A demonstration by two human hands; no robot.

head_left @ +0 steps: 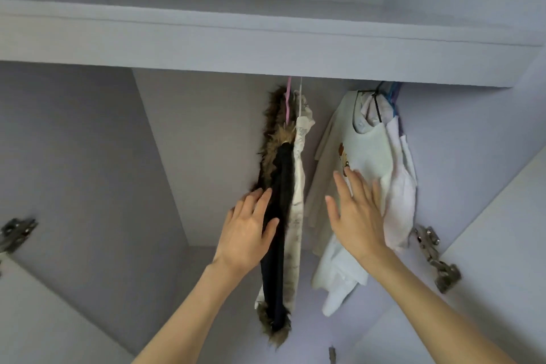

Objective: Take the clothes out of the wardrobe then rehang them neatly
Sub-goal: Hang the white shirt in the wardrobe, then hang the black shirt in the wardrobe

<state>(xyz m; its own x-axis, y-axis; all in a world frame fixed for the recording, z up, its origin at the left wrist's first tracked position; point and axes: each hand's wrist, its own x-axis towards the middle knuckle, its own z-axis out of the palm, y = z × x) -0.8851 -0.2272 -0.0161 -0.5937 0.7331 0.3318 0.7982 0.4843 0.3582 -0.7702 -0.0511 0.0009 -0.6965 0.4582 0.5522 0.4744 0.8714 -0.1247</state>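
Note:
Inside the open wardrobe hang two groups of clothes. In the middle, a dark garment with brown fur trim [279, 186] hangs on a pink hanger [288, 100], with a cream patterned garment [299, 174] pressed against its right side. Further right hangs a white top with a small printed figure [366, 151], with other pale clothes behind it on dark and blue hangers [384, 97]. My left hand [248, 233] reaches up with straight fingers, touching the left side of the dark garment. My right hand [357, 213] is raised flat, fingers spread, against the white top's lower part.
A white shelf [266, 44] runs above the clothes and hides the rail. Both doors stand open, with metal hinges at the left [16, 233] and the right [437, 257]. The wardrobe's left half holds no clothes.

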